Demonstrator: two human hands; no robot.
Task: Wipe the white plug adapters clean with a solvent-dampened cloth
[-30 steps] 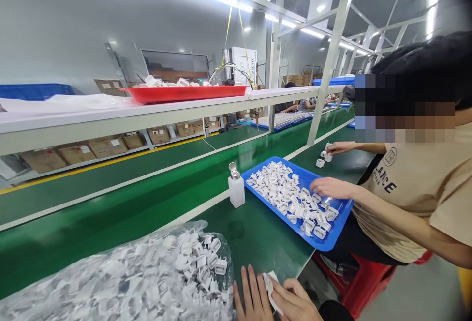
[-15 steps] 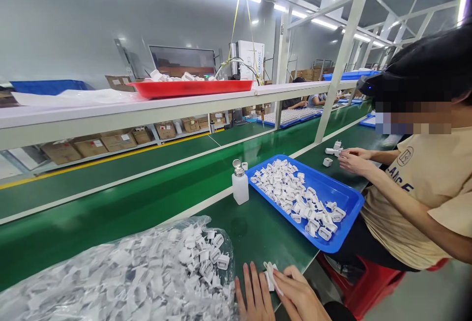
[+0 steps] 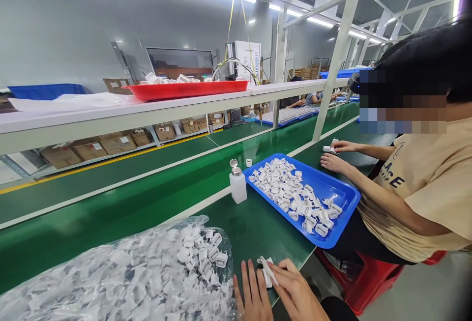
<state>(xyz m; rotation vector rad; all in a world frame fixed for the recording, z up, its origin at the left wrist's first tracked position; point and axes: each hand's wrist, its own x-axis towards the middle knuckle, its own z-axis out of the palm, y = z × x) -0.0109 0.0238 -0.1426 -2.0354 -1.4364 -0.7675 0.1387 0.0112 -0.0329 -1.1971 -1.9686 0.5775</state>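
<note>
- The right hand (image 3: 295,289) has slid a little forward along the near edge of the desk (image 3: 254,222) since a moment ago, and its fingers now pinch a small white wipe (image 3: 266,267) more from above, where earlier they held it lower and nearer the body.
- The left hand (image 3: 252,294) has barely moved: it lies flat on the green surface, fingers pressed together and pointing away, just beside the wipe and holding nothing.
- The wipe looks thin, soft and creased, a limp folded scrap rather than a rigid part; whether a small piece lies under it cannot be told.
- Judging by this, the work in hand is at the stage of handling the wipe, not of picking parts.
- Just left of the left hand lies a clear plastic bag (image 3: 121,277), crinkled and glossy, full of small white moulded shells with squared openings.
- Further off stand a frosted white dispenser bottle (image 3: 238,186) with a metal pump top and a shiny blue tray (image 3: 342,193) heaped with the same hard white shells.
- A co-worker's hands (image 3: 334,161), which were over the tray a second ago, now rest beyond its far corner.
</note>
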